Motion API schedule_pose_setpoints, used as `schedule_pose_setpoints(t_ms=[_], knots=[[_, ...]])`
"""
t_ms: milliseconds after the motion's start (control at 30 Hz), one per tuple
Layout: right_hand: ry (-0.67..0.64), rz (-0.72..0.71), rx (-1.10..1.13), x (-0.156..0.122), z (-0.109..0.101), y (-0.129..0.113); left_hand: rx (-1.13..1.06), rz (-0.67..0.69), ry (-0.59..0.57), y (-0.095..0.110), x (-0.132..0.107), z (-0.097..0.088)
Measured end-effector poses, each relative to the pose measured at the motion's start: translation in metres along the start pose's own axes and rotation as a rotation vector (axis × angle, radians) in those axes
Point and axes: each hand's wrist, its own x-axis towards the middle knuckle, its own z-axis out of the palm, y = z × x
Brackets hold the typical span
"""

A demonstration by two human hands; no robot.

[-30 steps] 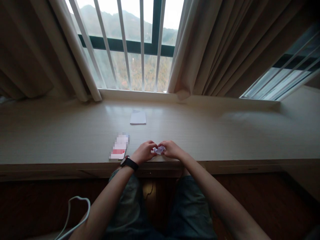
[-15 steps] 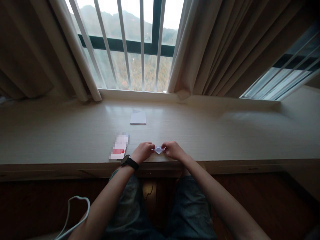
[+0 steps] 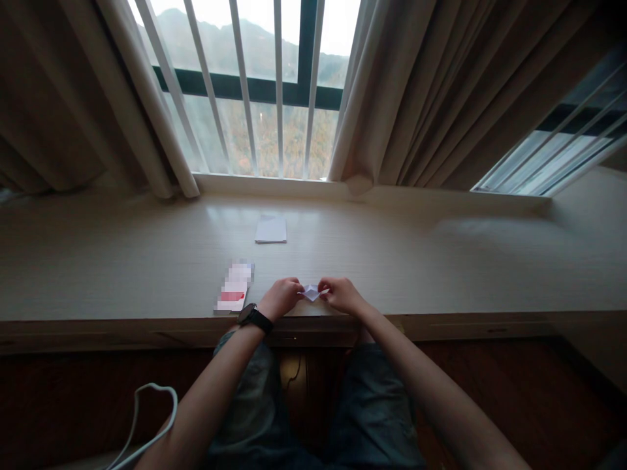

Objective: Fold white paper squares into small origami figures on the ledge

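A small piece of folded white paper (image 3: 311,294) is held between my two hands, close to the desk's front edge. Its middle stands out in a diamond shape with pointed ends to either side. My left hand (image 3: 281,297), with a black watch on the wrist, pinches the left end. At the right end, the fingers of my right hand (image 3: 343,295) are closed on the paper. The fingertips cover both ends of it.
A stack of white paper squares (image 3: 271,230) lies farther back on the pale desk (image 3: 416,261). Left of my hands lies a phone-like slab (image 3: 234,287), its face pixelated. A white cable (image 3: 155,385) loops by my left forearm. Behind the desk are curtains (image 3: 406,91) and a barred window.
My right fingers have shifted very slightly at the paper's right end, and the diamond in the middle looks a little more spread. The other things stay where they were.
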Motion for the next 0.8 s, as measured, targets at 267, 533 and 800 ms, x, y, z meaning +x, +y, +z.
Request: schedule_pose_setpoints(t_ms=[267, 533, 800], knots=[[-0.059, 0.022, -0.036, 0.0, -0.001, 0.008, -0.047, 0.006, -0.009, -0.005, 0.002, 0.0], [0.014, -0.009, -0.076, -0.002, 0.0, 0.011, -0.103, -0.034, 0.039, -0.002, -0.002, -0.001], [-0.022, -0.054, -0.113, 0.003, -0.003, -0.001, -0.147, -0.026, 0.098, 0.005, 0.001, 0.007]])
